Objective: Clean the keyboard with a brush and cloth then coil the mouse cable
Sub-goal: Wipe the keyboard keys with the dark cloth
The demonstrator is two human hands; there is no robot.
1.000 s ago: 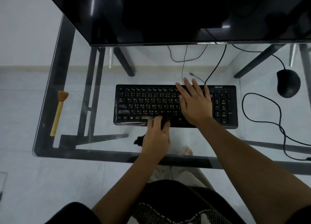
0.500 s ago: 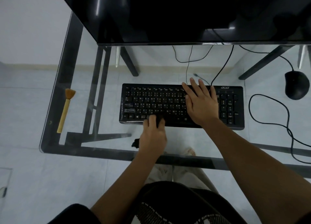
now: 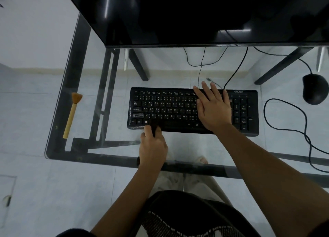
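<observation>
A black keyboard (image 3: 170, 110) lies on the glass desk (image 3: 58, 144). My right hand (image 3: 212, 109) rests flat on its right-of-centre keys, fingers spread. My left hand (image 3: 153, 146) is closed on a dark cloth (image 3: 154, 125) and presses it on the keyboard's bottom row, left of the space bar. A wooden brush (image 3: 72, 115) with tan bristles lies near the desk's left edge, apart from both hands. The black mouse (image 3: 315, 89) sits at the far right, its cable (image 3: 288, 126) trailing in loose loops across the glass.
A large black monitor (image 3: 195, 14) overhangs the back of the desk. Thin cables (image 3: 201, 66) hang behind the keyboard. Black desk frame bars show through the glass. My knees are under the front edge.
My left hand with the cloth has slid left along the keyboard's bottom row. My right hand stays put on the keys. The view has shifted slightly.
</observation>
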